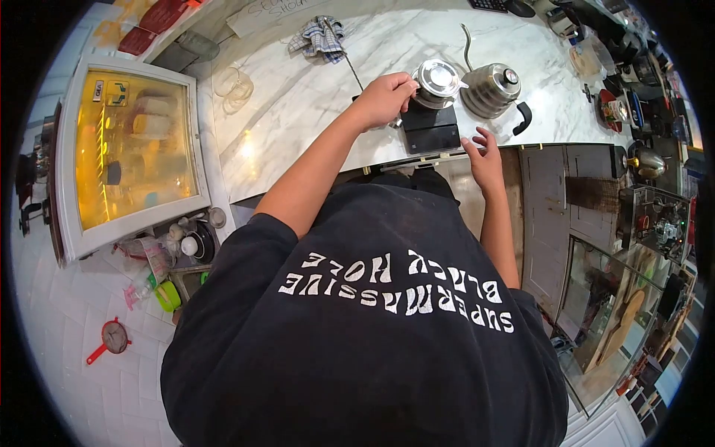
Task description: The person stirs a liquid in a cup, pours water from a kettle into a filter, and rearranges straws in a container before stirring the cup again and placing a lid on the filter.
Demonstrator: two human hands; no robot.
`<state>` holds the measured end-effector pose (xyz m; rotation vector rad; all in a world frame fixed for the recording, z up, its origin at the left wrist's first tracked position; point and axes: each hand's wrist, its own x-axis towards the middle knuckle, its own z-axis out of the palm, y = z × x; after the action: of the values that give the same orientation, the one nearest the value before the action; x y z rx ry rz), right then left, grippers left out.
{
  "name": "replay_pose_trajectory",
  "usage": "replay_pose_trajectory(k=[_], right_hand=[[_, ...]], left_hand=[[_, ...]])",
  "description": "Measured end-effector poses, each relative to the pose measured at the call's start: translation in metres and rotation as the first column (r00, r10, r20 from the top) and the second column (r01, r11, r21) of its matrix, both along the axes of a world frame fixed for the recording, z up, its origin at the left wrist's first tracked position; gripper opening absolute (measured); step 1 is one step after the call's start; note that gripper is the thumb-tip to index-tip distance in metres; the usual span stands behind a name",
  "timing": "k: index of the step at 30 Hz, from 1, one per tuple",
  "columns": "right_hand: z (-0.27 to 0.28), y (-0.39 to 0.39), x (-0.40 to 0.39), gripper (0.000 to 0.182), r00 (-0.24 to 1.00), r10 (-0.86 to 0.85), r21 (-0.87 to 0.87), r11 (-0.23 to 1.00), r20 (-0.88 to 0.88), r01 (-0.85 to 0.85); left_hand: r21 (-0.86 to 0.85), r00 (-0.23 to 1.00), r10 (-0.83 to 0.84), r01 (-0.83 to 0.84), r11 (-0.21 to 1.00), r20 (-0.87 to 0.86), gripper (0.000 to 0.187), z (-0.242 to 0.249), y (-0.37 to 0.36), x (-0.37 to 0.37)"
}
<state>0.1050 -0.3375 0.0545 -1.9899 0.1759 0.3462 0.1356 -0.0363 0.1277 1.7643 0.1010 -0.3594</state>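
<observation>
My left hand [386, 98] is closed at the left side of a coffee server [438, 95] with a shiny round top and a small spout on the right. The server overlaps the back of a flat black scale [433, 135] near the counter's front edge. My fingers hide its handle. Off the scale's front right corner, my right hand [485, 155] is empty, its fingers curved and apart. A steel gooseneck kettle [490, 93] stands just beyond that hand, its black handle toward me.
A checked cloth [319, 39] lies at the back of the marble counter [298, 123], with a thin metal rod beside it. Clear glasses [234, 88] stand on the left. A yellow-lit cabinet [134, 149] flanks the counter; jars and tools crowd its right end.
</observation>
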Motion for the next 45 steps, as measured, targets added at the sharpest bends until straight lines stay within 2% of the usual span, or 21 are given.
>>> replay_pose_trajectory(k=[5, 13, 16, 20, 29, 35, 39, 45], right_hand=[[-0.011, -0.005, 0.0, 0.072, 1.0, -0.002, 0.024, 1.0, 0.013, 0.002], [-0.003, -0.006, 0.004, 0.072, 1.0, -0.025, 0.038, 0.999, 0.001, 0.025], [-0.003, -0.006, 0.009, 0.073, 1.0, -0.027, 0.033, 0.999, -0.001, 0.027], [-0.003, -0.008, 0.009, 0.073, 0.999, -0.034, 0.045, 0.998, 0.007, 0.033], [0.004, -0.01, 0.02, 0.071, 0.999, -0.034, 0.025, 0.999, 0.019, 0.033], [0.002, -0.004, 0.015, 0.07, 0.999, -0.036, 0.034, 0.999, 0.021, 0.035], [-0.003, -0.002, 0.012, 0.07, 0.999, -0.047, 0.041, 0.998, 0.003, 0.047], [0.002, -0.009, 0.016, 0.068, 0.999, -0.054, 0.024, 0.998, -0.001, 0.054]], left_hand=[[0.006, 0.998, -0.008, 0.009, 1.0, -0.061, 0.03, 0.007, 0.001, -0.001], [-0.014, 1.0, -0.012, 0.011, 1.0, -0.028, 0.03, 0.0, 0.005, 0.0], [-0.009, 0.996, -0.003, 0.002, 1.0, -0.092, 0.03, 0.002, 0.006, -0.001], [-0.034, 1.0, 0.015, -0.016, 0.999, -0.02, 0.031, -0.002, 0.004, 0.0], [-0.034, 0.999, -0.019, 0.018, 0.999, -0.046, 0.032, -0.007, 0.004, 0.004], [-0.035, 0.996, -0.006, 0.003, 0.999, -0.094, 0.031, 0.014, 0.003, -0.005], [-0.044, 1.0, 0.015, -0.015, 0.999, -0.002, 0.032, -0.002, 0.002, -0.003], [-0.036, 0.999, 0.016, -0.018, 0.999, -0.047, 0.033, 0.003, 0.001, -0.006]])
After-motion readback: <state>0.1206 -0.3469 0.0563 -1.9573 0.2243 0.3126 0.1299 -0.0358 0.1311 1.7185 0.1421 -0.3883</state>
